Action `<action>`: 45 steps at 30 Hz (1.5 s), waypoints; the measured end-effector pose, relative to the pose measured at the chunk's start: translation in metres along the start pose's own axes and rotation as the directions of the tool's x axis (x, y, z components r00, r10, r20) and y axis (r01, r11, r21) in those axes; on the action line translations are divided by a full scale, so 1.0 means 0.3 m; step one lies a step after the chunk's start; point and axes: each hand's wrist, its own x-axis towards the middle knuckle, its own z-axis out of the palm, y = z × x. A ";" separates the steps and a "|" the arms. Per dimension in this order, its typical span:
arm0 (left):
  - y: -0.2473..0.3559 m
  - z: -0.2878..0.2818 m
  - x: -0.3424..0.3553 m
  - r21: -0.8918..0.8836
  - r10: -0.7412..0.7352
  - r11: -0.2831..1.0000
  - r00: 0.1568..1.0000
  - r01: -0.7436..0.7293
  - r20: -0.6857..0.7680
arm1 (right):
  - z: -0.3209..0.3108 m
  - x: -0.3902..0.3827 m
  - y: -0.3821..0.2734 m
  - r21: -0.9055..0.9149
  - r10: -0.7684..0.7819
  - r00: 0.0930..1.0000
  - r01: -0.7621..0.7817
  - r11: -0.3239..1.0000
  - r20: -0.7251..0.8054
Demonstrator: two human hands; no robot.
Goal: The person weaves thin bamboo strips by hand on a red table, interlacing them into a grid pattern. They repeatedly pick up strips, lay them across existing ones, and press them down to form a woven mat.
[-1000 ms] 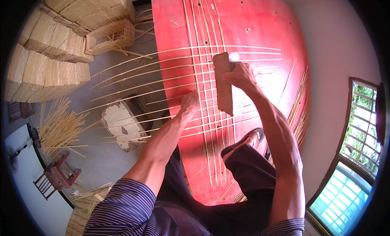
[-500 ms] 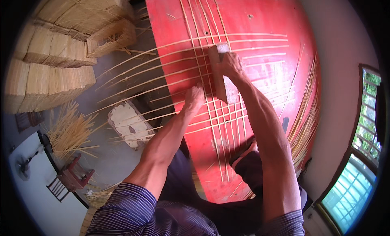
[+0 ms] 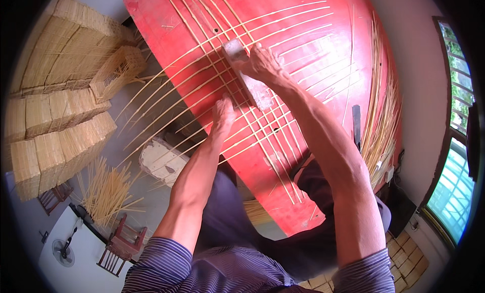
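Note:
Thin bamboo strips [image 3: 283,20] cross one another in an open lattice on a red board [image 3: 283,212]. A pale, rough block [image 3: 260,97] lies on the lattice, lengthwise with one set of strips. My right hand [image 3: 262,63] is closed over the block's far part, gripping it from above. To the left of the block, my left hand [image 3: 224,114] touches the lattice near its left edge, with fingers drawn together. What lies between those fingertips is hidden. Several strips stick out past the board's left edge, passing by my left forearm.
A bundle of loose strips [image 3: 376,141] lies along the board's right edge, beside a dark flat tool [image 3: 356,122]. Stacks of woven baskets [image 3: 55,121] stand at left, near a heap of short strips [image 3: 103,194], a small wooden chair [image 3: 124,242] and a pale worn stool [image 3: 161,162].
The view has turned, so the board and lattice appear shifted up and left and tilted. My right hand stays on the block and my left hand stays by the lattice's left edge.

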 end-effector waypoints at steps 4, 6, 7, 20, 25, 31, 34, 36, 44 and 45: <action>-0.047 0.016 0.028 0.000 0.089 0.996 0.994 -0.089 -0.063 | -0.137 -0.082 0.084 -0.120 0.004 1.000 -0.001 0.993 0.031; -0.007 0.009 0.014 -0.026 0.076 0.997 0.997 -0.076 -0.009 | -0.214 -0.127 0.186 -0.198 0.044 0.997 -0.030 0.980 0.066; -0.032 0.045 0.022 0.002 0.121 0.993 0.993 -0.121 -0.015 | -0.262 -0.193 0.239 -0.225 0.046 0.998 -0.035 0.974 0.047; -0.029 0.006 -0.023 -0.061 0.231 0.970 0.972 -0.234 -0.046 | 0.046 -0.741 0.611 0.019 0.164 0.986 -0.164 0.986 -0.023; -0.030 0.016 -0.023 -0.084 0.250 0.963 0.967 -0.254 -0.058 | 0.543 -1.033 0.642 0.292 0.341 0.939 -0.339 0.895 0.043; -0.056 0.008 -0.006 0.034 0.168 0.985 0.986 -0.169 0.005 | 0.778 -1.352 0.643 0.576 0.483 0.810 -0.579 0.577 0.331; -0.007 -0.063 -0.042 -0.006 0.089 0.996 0.989 -0.088 0.119 | 0.692 -1.459 0.594 0.640 0.622 0.699 -0.665 0.385 0.352; 0.074 -0.139 -0.093 -0.034 0.081 0.996 0.986 -0.077 0.146 | 0.754 -1.571 0.631 0.697 0.643 0.718 -0.605 0.385 0.267; 0.000 -0.257 -0.594 -0.213 0.417 0.887 0.909 -0.410 -0.013 | 1.175 -1.986 0.731 0.790 0.427 0.852 -0.475 0.387 0.303; -0.072 -0.300 -0.717 -0.247 0.425 0.877 0.905 -0.412 0.000 | 1.126 -1.998 0.667 0.730 0.384 0.833 -0.542 0.416 0.399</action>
